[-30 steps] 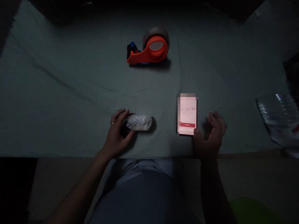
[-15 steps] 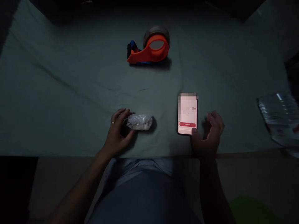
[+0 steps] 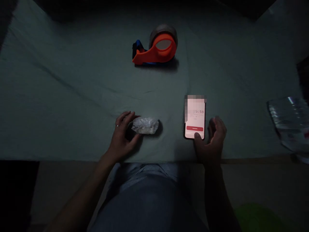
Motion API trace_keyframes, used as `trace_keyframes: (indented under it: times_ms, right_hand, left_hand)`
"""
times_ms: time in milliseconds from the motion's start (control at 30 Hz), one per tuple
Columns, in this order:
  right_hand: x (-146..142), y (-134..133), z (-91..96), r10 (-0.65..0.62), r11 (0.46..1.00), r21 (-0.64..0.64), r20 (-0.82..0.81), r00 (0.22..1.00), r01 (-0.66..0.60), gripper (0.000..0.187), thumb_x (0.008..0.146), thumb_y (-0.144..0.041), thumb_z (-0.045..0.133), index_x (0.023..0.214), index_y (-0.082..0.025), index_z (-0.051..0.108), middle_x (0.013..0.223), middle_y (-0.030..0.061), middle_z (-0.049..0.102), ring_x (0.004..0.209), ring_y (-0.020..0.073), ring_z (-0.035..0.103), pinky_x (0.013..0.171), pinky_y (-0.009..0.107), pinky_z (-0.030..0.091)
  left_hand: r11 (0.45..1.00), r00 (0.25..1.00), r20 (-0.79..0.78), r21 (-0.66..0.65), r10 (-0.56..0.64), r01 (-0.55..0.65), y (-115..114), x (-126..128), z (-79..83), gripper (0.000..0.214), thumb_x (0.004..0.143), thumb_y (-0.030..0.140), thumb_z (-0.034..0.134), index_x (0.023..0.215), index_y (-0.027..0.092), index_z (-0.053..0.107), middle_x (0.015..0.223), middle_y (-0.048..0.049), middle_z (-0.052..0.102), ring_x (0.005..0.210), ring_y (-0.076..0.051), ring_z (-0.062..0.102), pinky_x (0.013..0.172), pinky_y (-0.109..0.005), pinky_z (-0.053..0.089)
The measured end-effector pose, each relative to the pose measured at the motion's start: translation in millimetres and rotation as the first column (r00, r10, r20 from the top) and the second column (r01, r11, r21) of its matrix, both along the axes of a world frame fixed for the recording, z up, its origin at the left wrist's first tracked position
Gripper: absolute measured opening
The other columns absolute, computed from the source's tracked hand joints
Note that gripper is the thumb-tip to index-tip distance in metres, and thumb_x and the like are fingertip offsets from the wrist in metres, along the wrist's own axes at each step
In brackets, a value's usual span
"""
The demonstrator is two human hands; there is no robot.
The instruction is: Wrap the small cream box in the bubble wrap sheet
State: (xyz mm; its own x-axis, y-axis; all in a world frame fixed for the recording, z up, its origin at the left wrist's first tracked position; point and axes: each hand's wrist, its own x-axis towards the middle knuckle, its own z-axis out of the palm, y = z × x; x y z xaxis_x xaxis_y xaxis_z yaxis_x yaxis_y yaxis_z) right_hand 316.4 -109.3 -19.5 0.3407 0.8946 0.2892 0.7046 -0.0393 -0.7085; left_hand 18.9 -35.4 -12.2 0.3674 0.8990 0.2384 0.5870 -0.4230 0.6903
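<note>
A small packet in clear, crinkled plastic wrap [image 3: 145, 126] lies on the cloth. My left hand [image 3: 123, 133], with a ring on one finger, loosely brackets the packet's left end, fingertips along its far side and the thumb at its near side. What the wrap contains is unclear. To the right lies a phone [image 3: 195, 117] with a lit screen, a red button and partly blurred digits ending in 59. My right hand [image 3: 211, 138] has its thumb on the phone's lower edge; the other fingers are bent and apart, right of the phone, holding nothing.
An orange and blue tape dispenser [image 3: 164, 58] with a roll of tape stands farther back on the green cloth [image 3: 84, 80]. A clear plastic package or bottle [image 3: 289, 125] lies at the right. Something green [image 3: 258, 219] shows below the table's front edge. The light is dim.
My right thumb has shifted slightly left along the phone's lower edge, and the right fingers have come closer to the phone. The view has moved slightly; the left hand keeps its place beside the packet.
</note>
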Motion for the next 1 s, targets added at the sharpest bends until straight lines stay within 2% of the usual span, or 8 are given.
trace_keyframes:
  times_ms: [200, 367, 467, 733, 867, 1000]
  right_hand:
    - [-10, -3, 0.0, -0.038, 0.98, -0.194, 0.084, 0.996, 0.053, 0.097, 0.071, -0.036, 0.071, 0.149, -0.018, 0.017, 0.143, 0.0204, 0.038, 0.136, 0.0377, 0.035, 0.106, 0.065, 0.033]
    - [-18, -1, -1.0, -0.008, 0.977, -0.209, 0.211, 0.978, 0.053, 0.112, 0.064, -0.05, 0.076, 0.15, -0.016, 0.012, 0.146, 0.0226, 0.033, 0.137, 0.0409, 0.029, 0.107, 0.065, 0.03]
    - [-19, 1, -2.9, -0.012, 0.975, -0.211, 0.236, 0.972, 0.064, 0.111, 0.066, -0.048, 0.075, 0.15, -0.017, 0.011, 0.147, 0.0212, 0.033, 0.137, 0.0405, 0.029, 0.107, 0.066, 0.029]
    - [-13, 10, 4.7, -0.062, 0.953, -0.288, 0.13, 0.99, 0.098, 0.108, 0.065, -0.039, 0.077, 0.149, -0.016, 0.013, 0.147, 0.0239, 0.031, 0.137, 0.0414, 0.03, 0.106, 0.066, 0.029]
    - [-1, 25, 13.0, -0.085, 0.934, -0.335, 0.121, 0.989, 0.121, 0.108, 0.064, -0.037, 0.076, 0.15, -0.016, 0.012, 0.148, 0.0237, 0.029, 0.137, 0.0415, 0.028, 0.107, 0.067, 0.028]
    - [9, 45, 21.1, -0.116, 0.909, -0.374, 0.195, 0.974, 0.183, 0.107, 0.065, -0.039, 0.074, 0.149, -0.008, 0.015, 0.142, 0.0263, 0.036, 0.133, 0.0427, 0.031, 0.108, 0.062, 0.028]
  left_hand:
    - [1.0, 1.0, 0.008, 0.025, -0.013, 0.013, 0, 1, 1.6, 0.07, 0.08, 0.021, 0.066, 0.143, 0.025, 0.034, 0.126, -0.009, 0.056, 0.133, -0.026, 0.039, 0.111, -0.049, 0.037]
    - [1.0, 1.0, 0.0, 0.01, -0.01, 0.01, 0, 1, 1.7, 0.07, 0.081, 0.022, 0.066, 0.142, 0.025, 0.034, 0.128, -0.0092, 0.055, 0.133, -0.026, 0.038, 0.111, -0.049, 0.037]
    - [1.0, 1.0, -0.001, 0.012, -0.013, 0.013, 1, 0, 1.1, 0.069, 0.082, 0.022, 0.065, 0.143, 0.025, 0.033, 0.127, -0.0087, 0.056, 0.133, -0.026, 0.039, 0.111, -0.05, 0.037]
    - [1.0, 1.0, 0.025, 0.001, -0.012, 0.012, 1, 0, 0.8, 0.069, 0.081, 0.022, 0.064, 0.142, 0.026, 0.033, 0.127, -0.0085, 0.056, 0.134, -0.027, 0.038, 0.111, -0.051, 0.038]
    - [1.0, 1.0, 0.018, -0.001, -0.017, 0.017, 1, 0, -0.1, 0.07, 0.081, 0.022, 0.063, 0.143, 0.026, 0.031, 0.127, -0.0083, 0.057, 0.134, -0.027, 0.037, 0.112, -0.052, 0.035]
    - [1.0, 0.999, 0.03, 0.015, -0.023, 0.023, 1, 0, 0.0, 0.07, 0.081, 0.022, 0.063, 0.143, 0.024, 0.031, 0.127, -0.009, 0.057, 0.133, -0.028, 0.038, 0.11, -0.052, 0.036]
